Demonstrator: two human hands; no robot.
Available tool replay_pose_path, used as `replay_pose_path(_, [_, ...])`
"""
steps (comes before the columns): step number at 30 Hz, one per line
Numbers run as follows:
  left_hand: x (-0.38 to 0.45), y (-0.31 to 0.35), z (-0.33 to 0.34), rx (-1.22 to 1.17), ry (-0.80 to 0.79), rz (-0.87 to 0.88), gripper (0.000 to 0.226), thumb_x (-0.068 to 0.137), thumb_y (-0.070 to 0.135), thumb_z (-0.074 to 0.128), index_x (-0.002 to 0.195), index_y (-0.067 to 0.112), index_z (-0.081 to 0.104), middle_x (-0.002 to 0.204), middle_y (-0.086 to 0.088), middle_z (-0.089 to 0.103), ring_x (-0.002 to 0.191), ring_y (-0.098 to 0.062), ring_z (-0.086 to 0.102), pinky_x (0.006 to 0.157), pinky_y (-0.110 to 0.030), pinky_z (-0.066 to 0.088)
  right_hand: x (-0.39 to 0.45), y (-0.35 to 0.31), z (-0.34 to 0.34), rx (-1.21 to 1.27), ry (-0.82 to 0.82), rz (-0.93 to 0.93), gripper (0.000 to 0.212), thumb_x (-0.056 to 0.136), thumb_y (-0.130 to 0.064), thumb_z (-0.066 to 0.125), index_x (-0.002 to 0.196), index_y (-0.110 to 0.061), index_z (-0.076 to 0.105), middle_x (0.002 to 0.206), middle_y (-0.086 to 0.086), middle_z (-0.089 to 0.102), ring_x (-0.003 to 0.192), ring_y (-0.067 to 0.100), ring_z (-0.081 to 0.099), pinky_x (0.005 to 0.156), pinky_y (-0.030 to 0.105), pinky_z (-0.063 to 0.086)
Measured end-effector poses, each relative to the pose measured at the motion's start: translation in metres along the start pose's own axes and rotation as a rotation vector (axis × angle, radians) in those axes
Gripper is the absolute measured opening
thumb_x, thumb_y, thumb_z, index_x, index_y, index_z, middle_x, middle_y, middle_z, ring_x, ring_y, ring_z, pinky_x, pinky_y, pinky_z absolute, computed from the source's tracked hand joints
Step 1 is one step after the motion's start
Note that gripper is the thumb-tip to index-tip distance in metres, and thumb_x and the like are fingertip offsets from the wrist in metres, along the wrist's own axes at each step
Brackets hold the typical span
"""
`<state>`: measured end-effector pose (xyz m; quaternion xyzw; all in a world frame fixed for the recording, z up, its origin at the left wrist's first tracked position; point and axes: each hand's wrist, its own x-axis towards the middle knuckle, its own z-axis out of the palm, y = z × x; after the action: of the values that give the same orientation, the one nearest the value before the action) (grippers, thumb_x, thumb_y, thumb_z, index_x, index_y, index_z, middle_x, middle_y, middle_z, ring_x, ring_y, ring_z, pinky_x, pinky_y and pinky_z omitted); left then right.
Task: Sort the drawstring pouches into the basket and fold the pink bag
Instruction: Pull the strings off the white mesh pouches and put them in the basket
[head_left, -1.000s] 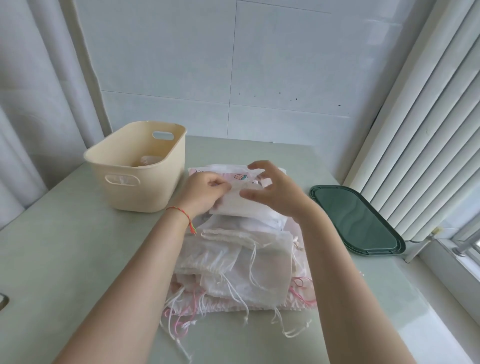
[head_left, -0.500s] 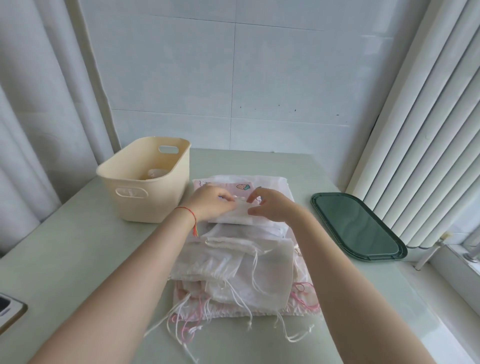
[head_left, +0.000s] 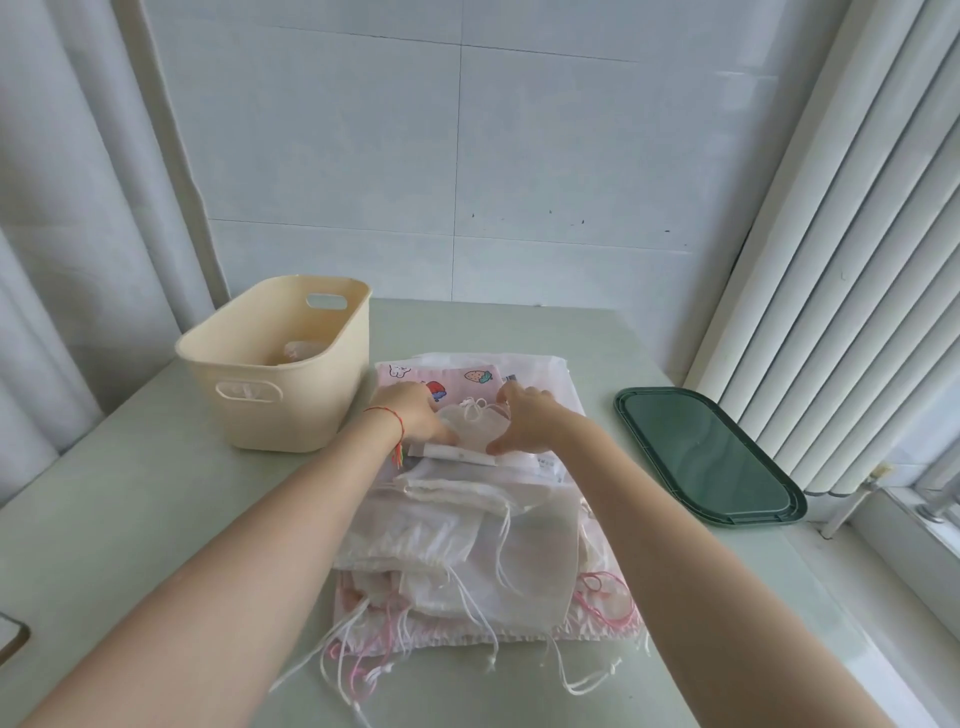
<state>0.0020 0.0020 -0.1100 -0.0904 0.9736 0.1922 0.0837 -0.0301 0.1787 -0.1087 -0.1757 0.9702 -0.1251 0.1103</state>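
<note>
A small sheer drawstring pouch sits on top of the pile, pinched between my left hand and my right hand. Under it lies a pink bag with strawberry prints. Nearer to me spreads a heap of white organza pouches with loose white and pink cords. The cream plastic basket stands to the left of the pile, with a pouch visible inside it.
A dark green tray lies to the right by the white blinds. A corner of a flat device shows at the left edge. The pale green table meets a tiled wall behind.
My view has tilted upward. Both hands have moved closer together on the pile and now grip a small pouch between them; earlier they held a flat white packet.
</note>
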Motion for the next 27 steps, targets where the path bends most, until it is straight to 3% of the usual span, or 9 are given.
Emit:
replay_pose_path(3, [-0.001,0.002,-0.004,0.079,0.038,0.031,0.043,0.071,0.056,0.076,0.098,0.023,0.069,0.110,0.006,0.067,0.107,-0.019,0.058,0.089,-0.026,0.042,0.000,-0.004,-0.003,-0.145,-0.034,0.002,0.057,0.077,-0.047,0.074,0.118,-0.013,0.052,0.118,0.012,0.044,0.122,0.032,0.036,0.101,0.044,0.041])
replay_pose_path(6, [-0.005,0.004,-0.006,0.086,-0.009,0.021,0.044,0.071,0.054,0.077,0.103,0.031,0.059,0.119,0.005,0.055,0.113,-0.020,0.053,0.099,-0.028,0.040,-0.001,-0.006,-0.003,-0.142,-0.053,0.004,0.066,0.080,-0.043,0.073,0.131,-0.011,0.046,0.134,0.013,0.037,0.127,0.031,0.031,0.102,0.046,0.039])
replay_pose_path(8, [-0.006,0.004,-0.006,0.061,-0.053,0.000,0.039,0.067,0.058,0.077,0.081,0.029,0.055,0.103,0.006,0.058,0.096,-0.018,0.055,0.090,-0.028,0.045,-0.002,-0.005,0.000,-0.110,-0.054,-0.008,0.071,0.081,-0.041,0.073,0.137,-0.013,0.040,0.141,0.012,0.037,0.131,0.031,0.031,0.105,0.048,0.037])
replay_pose_path(11, [-0.006,0.003,-0.008,0.016,-0.069,-0.025,0.052,0.056,0.065,0.073,0.080,0.019,0.068,0.085,0.004,0.070,0.081,-0.018,0.064,0.075,-0.027,0.050,-0.002,-0.003,0.003,-0.111,-0.039,-0.004,0.069,0.079,-0.042,0.074,0.134,-0.015,0.042,0.135,0.011,0.045,0.128,0.030,0.036,0.102,0.046,0.038])
replay_pose_path(14, [-0.013,0.003,-0.013,-0.106,0.010,-0.009,0.053,0.065,0.057,0.077,0.056,0.022,0.038,0.060,0.004,0.040,0.058,-0.019,0.042,0.055,-0.028,0.029,-0.006,-0.002,0.000,-0.118,-0.012,-0.010,0.061,0.077,-0.045,0.074,0.126,-0.019,0.049,0.127,0.010,0.046,0.122,0.030,0.036,0.098,0.044,0.037])
replay_pose_path(16, [-0.014,0.002,-0.017,-0.214,0.040,0.055,0.048,0.069,0.044,0.083,0.063,0.024,0.040,0.066,0.004,0.037,0.062,-0.017,0.036,0.057,-0.028,0.025,-0.010,0.000,-0.005,-0.097,0.028,-0.015,0.066,0.073,-0.048,0.077,0.126,-0.019,0.049,0.124,0.009,0.043,0.121,0.029,0.034,0.098,0.043,0.037])
replay_pose_path(20, [-0.018,0.006,-0.024,-0.403,0.106,0.163,0.036,0.073,0.015,0.083,0.098,0.017,0.057,0.087,0.000,0.057,0.074,-0.015,0.049,0.055,-0.021,0.038,-0.019,0.003,-0.032,0.176,0.065,-0.103,0.086,0.066,-0.045,0.086,0.131,-0.014,0.038,0.122,0.006,0.051,0.116,0.024,0.047,0.094,0.037,0.043])
replay_pose_path(23, [-0.024,0.018,-0.032,-0.480,0.180,0.271,0.029,0.078,0.008,0.076,0.096,0.019,0.057,0.082,0.001,0.061,0.073,-0.018,0.051,0.053,-0.021,0.039,-0.032,-0.010,-0.060,0.414,0.077,-0.197,0.091,0.070,-0.041,0.085,0.138,-0.015,0.031,0.111,0.002,0.057,0.102,0.018,0.055,0.082,0.026,0.040])
replay_pose_path(27, [-0.036,0.023,-0.046,-0.567,0.339,0.352,0.027,0.079,0.013,0.075,0.083,0.030,0.056,0.089,-0.002,0.071,0.078,-0.023,0.062,0.061,-0.029,0.049,-0.037,-0.026,-0.077,0.485,0.246,-0.219,0.080,0.068,-0.036,0.088,0.120,-0.007,0.034,0.093,0.003,0.057,0.083,0.018,0.053,0.065,0.024,0.040])
